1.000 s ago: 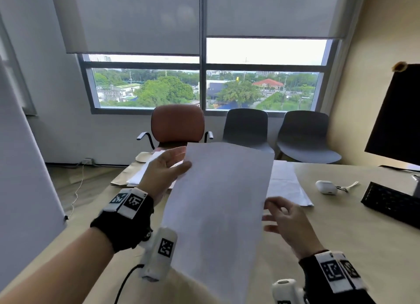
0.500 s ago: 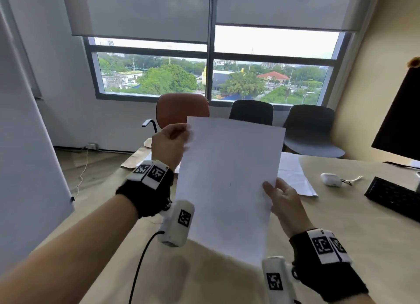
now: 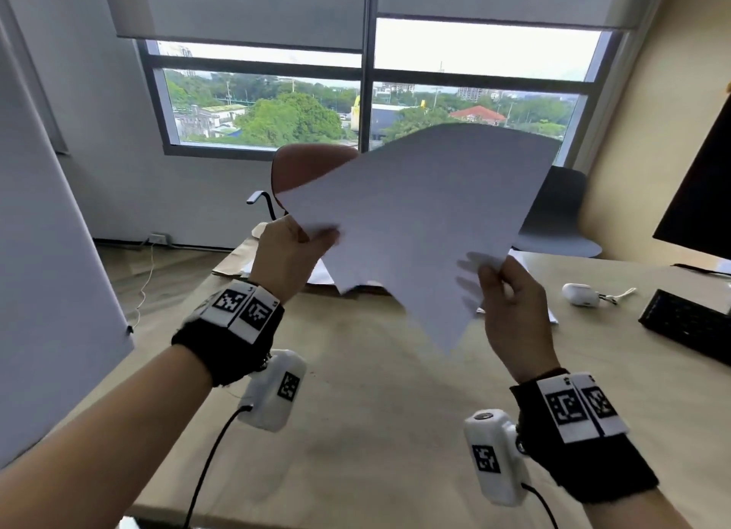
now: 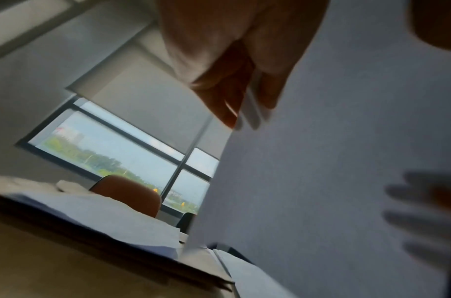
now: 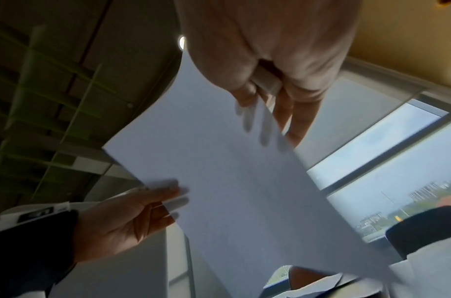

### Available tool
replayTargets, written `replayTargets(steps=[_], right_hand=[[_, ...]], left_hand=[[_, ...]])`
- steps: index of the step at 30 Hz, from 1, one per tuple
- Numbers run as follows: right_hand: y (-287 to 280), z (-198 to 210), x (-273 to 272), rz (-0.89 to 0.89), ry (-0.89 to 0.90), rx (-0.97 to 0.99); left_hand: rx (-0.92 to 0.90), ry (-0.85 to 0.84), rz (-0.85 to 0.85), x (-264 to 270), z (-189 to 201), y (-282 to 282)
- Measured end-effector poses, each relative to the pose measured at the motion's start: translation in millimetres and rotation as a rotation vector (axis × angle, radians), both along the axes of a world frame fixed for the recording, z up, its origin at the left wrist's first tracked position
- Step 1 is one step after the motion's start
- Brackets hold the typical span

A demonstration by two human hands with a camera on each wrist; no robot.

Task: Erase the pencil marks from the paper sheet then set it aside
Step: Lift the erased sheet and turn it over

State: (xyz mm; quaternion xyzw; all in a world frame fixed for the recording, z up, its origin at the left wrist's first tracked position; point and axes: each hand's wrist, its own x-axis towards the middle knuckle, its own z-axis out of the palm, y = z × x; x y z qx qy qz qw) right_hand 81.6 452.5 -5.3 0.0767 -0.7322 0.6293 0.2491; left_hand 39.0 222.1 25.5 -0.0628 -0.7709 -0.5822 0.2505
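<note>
A white paper sheet [image 3: 415,220] is held up in the air above the table, turned on a slant so one corner points down. No pencil marks show on the side facing me. My left hand [image 3: 316,233] pinches its left corner between thumb and fingers. My right hand [image 3: 484,269] grips the lower right edge, with the fingers behind the sheet showing as shadows. In the right wrist view the sheet [image 5: 232,181] runs from my right hand [image 5: 270,113] to my left hand [image 5: 153,203]. A small white block [image 5: 266,79] sits tucked between the right fingers.
The tan table [image 3: 375,410] carries more white papers [image 3: 550,315] behind the sheet, a white earbud case [image 3: 579,294] and a black keyboard [image 3: 688,322] at right. A dark monitor [image 3: 700,196] stands far right. A brown chair [image 3: 312,168] and grey chair [image 3: 553,220] stand beyond.
Both hands have lifted the sheet higher and turned it clockwise onto a slant. The right hand, loose by the edge a second ago, now grips it.
</note>
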Motion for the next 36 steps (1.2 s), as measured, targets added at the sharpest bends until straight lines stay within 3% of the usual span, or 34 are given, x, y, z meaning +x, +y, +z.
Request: replayTargets(steps=[6, 11, 15, 22, 29, 31, 32, 34, 36], right_hand=[[-4.8, -11.7, -2.3, -0.097, -0.109, 0.266], [-3.2, -1.5, -0.9, -0.237, 0.045, 0.271], [2.3, -9.4, -7.3, -0.177, -0.147, 0.467], [16.0, -11.7, -12.2, -0.241, -0.107, 0.255], [42.3, -29.7, -26.0, -0.238, -0.227, 0.207], [47.3, -41.7, -26.5, -0.214, -0.277, 0.168], [49.2, -47.0, -26.2, -0.2, -0.3, 0.137], [50.6, -53.3, -23.6, -0.152, -0.352, 0.048], [48.9, -54.9, -19.7, -0.106, -0.39, -0.024]], left_hand=[[-0.212, -0.149, -0.032, -0.7, -20.3, 13.9], [-0.129, 0.028, 0.017, 0.6, -7.2, 22.2], [-0.357, -0.144, -0.03, -7.0, -14.8, 26.9], [0.01, -0.267, -0.045, -23.3, -22.1, 23.1], [-0.068, -0.251, 0.047, -42.1, -35.4, 12.5], [-0.231, -0.091, 0.12, -37.8, -37.3, 13.8], [-0.395, 0.05, 0.135, -35.0, -38.2, 15.2], [-0.88, 0.288, 0.045, -25.1, -41.3, 20.4], [-1.267, 0.382, -0.084, -14.6, -46.1, 32.0]])
